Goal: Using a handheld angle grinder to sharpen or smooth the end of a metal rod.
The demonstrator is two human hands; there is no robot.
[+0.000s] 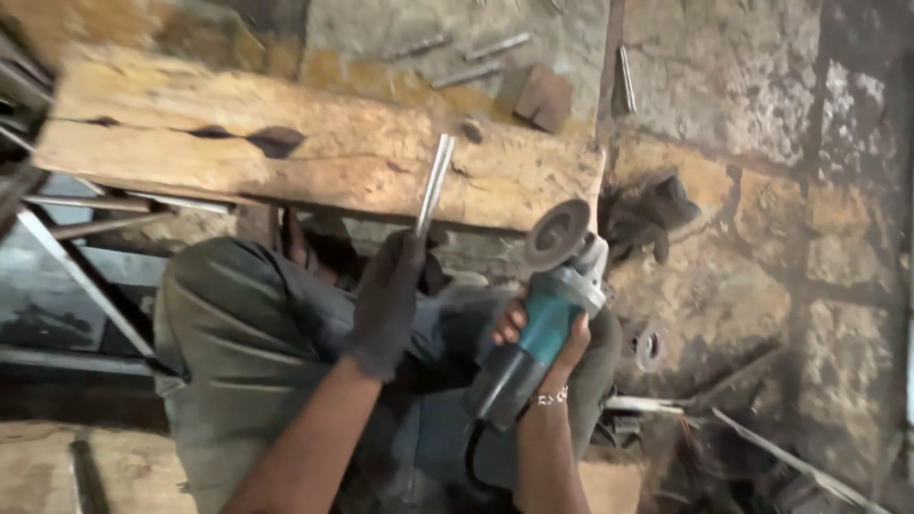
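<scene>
steel rod (434,186) rises from the gloved left hand (386,303) and rests slanted on the far wood plank (286,143). the teal grinder (545,324) sits just right of it, disc (558,233) near the plank edge. below lies a stone floor (743,105) with scattered rods (466,59). left hand closed around the rod; bare right hand (543,343) wrapped around the grinder body.
</scene>
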